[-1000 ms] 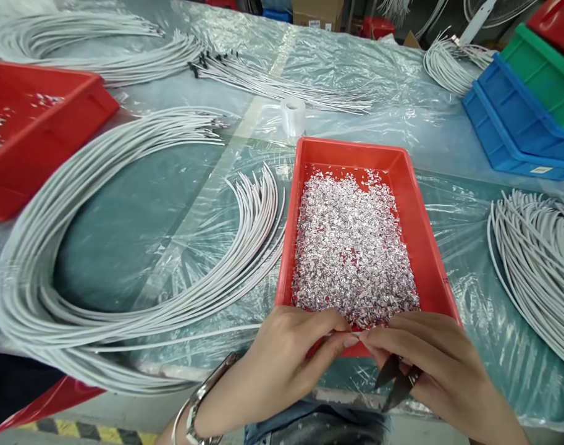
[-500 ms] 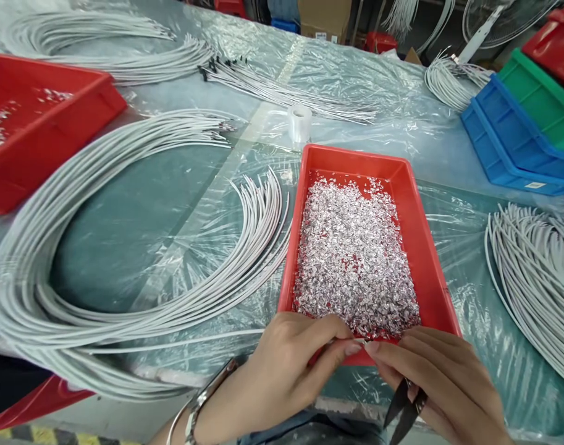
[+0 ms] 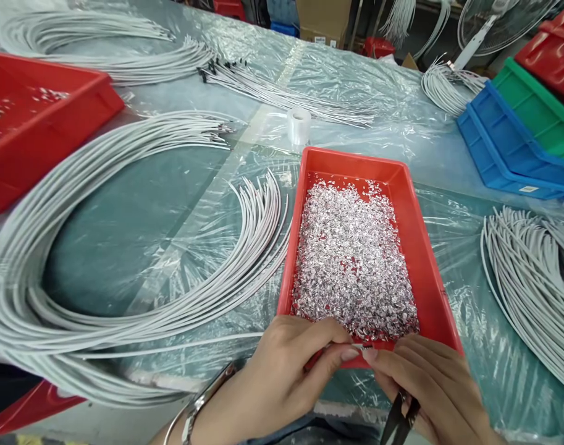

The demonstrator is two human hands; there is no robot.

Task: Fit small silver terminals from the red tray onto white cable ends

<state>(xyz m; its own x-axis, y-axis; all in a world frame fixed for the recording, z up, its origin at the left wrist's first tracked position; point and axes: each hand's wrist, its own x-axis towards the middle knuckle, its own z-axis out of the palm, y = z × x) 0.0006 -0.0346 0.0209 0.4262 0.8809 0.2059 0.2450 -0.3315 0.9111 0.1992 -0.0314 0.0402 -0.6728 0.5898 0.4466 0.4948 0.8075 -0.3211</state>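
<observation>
Over the near rim of a red tray (image 3: 286,284), my left hand (image 3: 304,364) pinches a white cable (image 3: 193,343) close to its end. The rest of that cable runs left toward a large coiled bundle (image 3: 124,330). Thumb and finger of my right hand (image 3: 430,380) meet at the cable's tip, where a short dark bit shows. Tucked in the same hand are dark scissors (image 3: 399,419), blades pointing down toward me. Small shiny silver scraps (image 3: 351,253) fill much of the tray.
Another red tray (image 3: 45,139) with a few scraps stands at left. A clear tape roll (image 3: 299,127) sits behind the middle tray. More white cable bundles lie at the back (image 3: 286,96) and right (image 3: 536,278). Stacked blue bins (image 3: 508,148) and a green bin (image 3: 536,105) stand at right.
The scissors in my right hand have turned, and their blades look closer together. My right fingertips have shifted slightly, showing more of the cable's tip. The view has moved a little.
</observation>
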